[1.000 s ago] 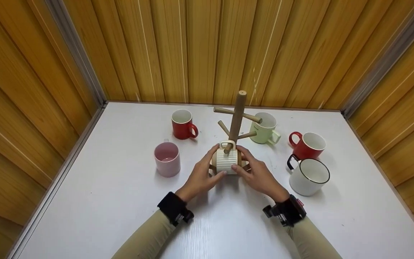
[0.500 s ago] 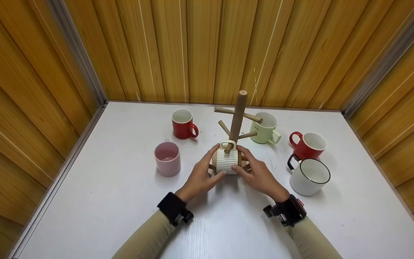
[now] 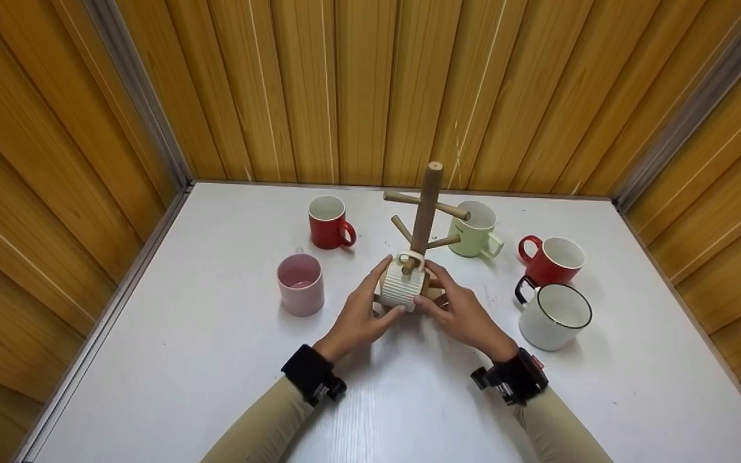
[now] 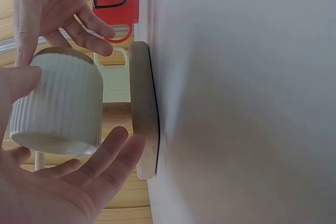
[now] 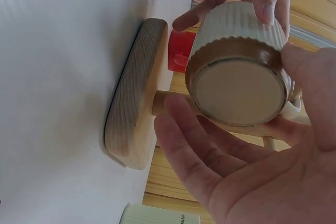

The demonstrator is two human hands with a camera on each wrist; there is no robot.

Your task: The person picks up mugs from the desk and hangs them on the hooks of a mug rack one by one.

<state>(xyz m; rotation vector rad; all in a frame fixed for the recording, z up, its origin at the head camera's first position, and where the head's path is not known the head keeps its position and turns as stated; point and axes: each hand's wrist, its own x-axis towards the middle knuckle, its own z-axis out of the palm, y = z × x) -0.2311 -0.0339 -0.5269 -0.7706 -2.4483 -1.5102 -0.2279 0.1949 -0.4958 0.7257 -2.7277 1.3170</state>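
Note:
A cream ribbed mug [image 3: 401,289] hangs sideways with its handle looped over a low front peg of the wooden mug tree [image 3: 426,212]. My left hand [image 3: 359,316] holds the mug from its left, thumb on the ribbed wall and fingers spread below in the left wrist view. From the right, my right hand [image 3: 468,315] holds it by the brown-bottomed end, whose unglazed base [image 5: 239,93] faces the right wrist camera. The mug is somewhat tilted on the peg. A wooden foot [image 4: 144,108] carries the tree on the table.
Left of the tree stand a pink mug [image 3: 300,286] and a red mug [image 3: 327,225]. A light green mug [image 3: 473,230] is behind it. To the right are another red mug [image 3: 554,260] and a white black-rimmed mug [image 3: 554,318]. Wood-panelled walls [image 3: 357,90] enclose the white table [image 3: 216,308].
The cream mug has turned a little on its peg, its lower side swinging left and its handle slanting. Both hands stay nearly in place.

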